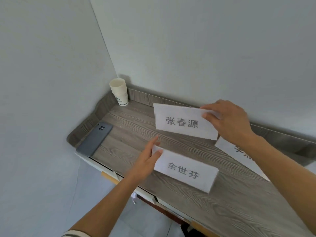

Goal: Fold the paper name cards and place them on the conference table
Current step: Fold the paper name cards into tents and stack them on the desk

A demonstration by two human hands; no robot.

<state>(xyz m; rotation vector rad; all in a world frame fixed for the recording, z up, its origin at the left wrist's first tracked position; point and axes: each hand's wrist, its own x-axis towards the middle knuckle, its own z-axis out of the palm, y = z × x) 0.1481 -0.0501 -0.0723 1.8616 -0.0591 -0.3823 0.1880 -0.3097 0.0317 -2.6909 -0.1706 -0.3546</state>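
You face a grey wood-grain desk (pixel 239 207) pushed into the corner of a pale, bare-walled room, with a low raised rim running along its far and left edges. Nearest to you, your left forearm comes in from the bottom edge, a striped sleeve cuff (pixel 77 234) just showing. Your left hand (pixel 147 159) rests on the desk with fingers stretched out and loosely spread, the thumb tip touching the top left corner of the near name card (pixel 185 170). That card stands folded on the desk, printed face toward you, close to the near edge.

To the right of it and a little farther, a third name card (pixel 239 154) lies on the desk, largely hidden beneath your right forearm, so only part of its print shows.

Farther still, your right hand (pixel 229 120) pinches the top right corner of the far name card (pixel 184 122) between thumb and fingers. This card faces you with its print readable; its lower edge sits at or just above the desk, and you cannot tell whether it touches.

On the left side of the desk, a dark grey phone (pixel 94 140) lies camera side up against the left rim, one end reaching the near edge. In the far left corner, a stack of white paper cups (pixel 119 92) stands upright against the walls.
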